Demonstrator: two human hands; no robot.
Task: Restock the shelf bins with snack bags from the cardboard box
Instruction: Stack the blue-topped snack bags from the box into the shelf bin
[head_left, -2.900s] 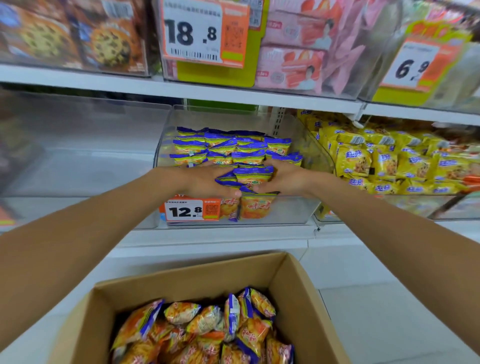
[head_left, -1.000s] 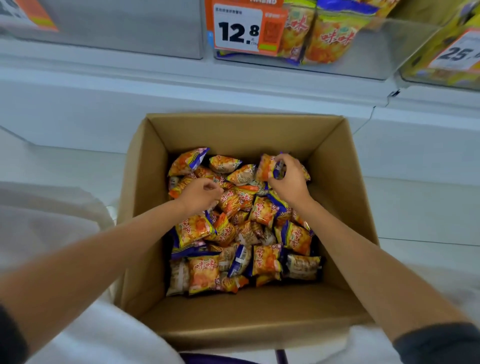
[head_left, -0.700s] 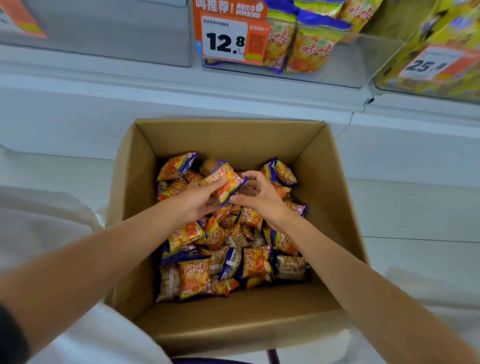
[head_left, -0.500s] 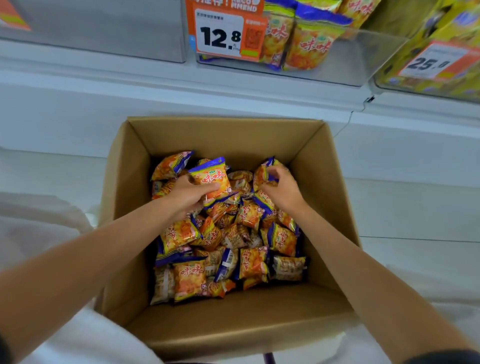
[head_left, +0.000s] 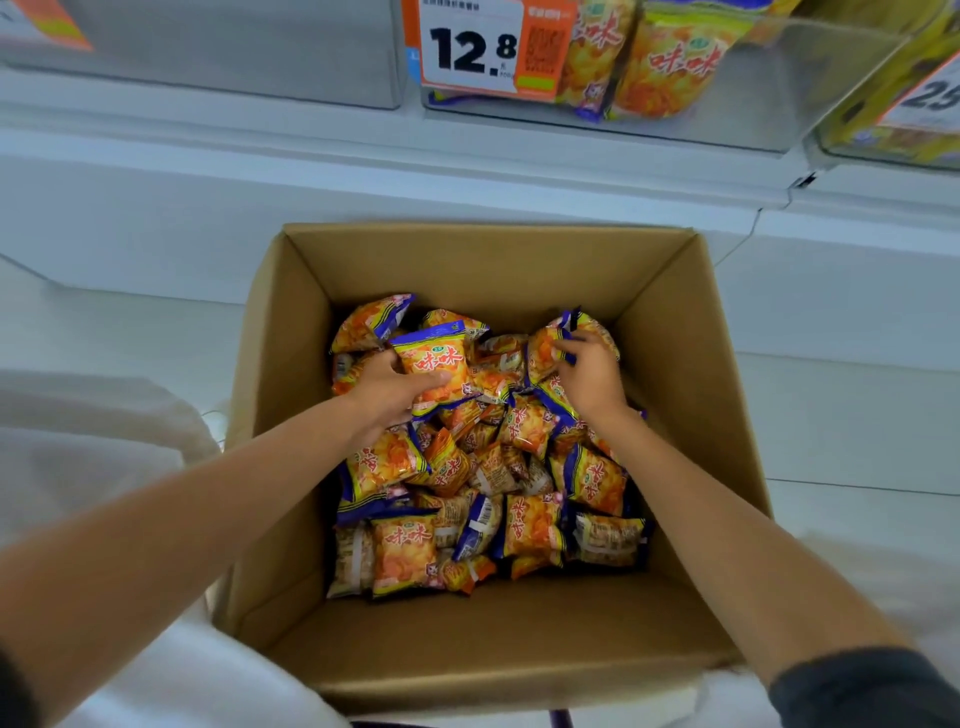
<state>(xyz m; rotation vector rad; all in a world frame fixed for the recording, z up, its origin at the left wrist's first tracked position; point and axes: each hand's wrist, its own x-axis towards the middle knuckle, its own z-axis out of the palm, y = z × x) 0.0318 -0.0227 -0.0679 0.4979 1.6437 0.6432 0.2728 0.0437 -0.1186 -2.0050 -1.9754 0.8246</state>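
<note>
Left hand (head_left: 387, 389): closed around one orange snack bag (head_left: 436, 371), thumb across its face and fingers hidden behind; the bag is tipped up off the heap, likely so it comes clear without dragging its neighbours.
Cardboard box (head_left: 270, 415): open-topped, standing on the floor just below the shelf, probably so each load needs only a short lift.
Loose bags (head_left: 519, 483): heaped in the box at every angle, filling its floor; how deep the heap goes cannot be told.
Shelf bin (head_left: 779, 98): clear-fronted, far and above the box, with a 12.8 price tag (head_left: 475, 49) at its left; two matching bags stand against its front wall, so this looks like the destination. Its top is cut off by the frame.
Right hand (head_left: 584, 376): fingers curled onto a second bag (head_left: 545, 353) at the far right of the heap; it appears to be pinching that bag, though how firmly is hard to judge.
Far right: another bin with yellow packs is mostly cropped.
</note>
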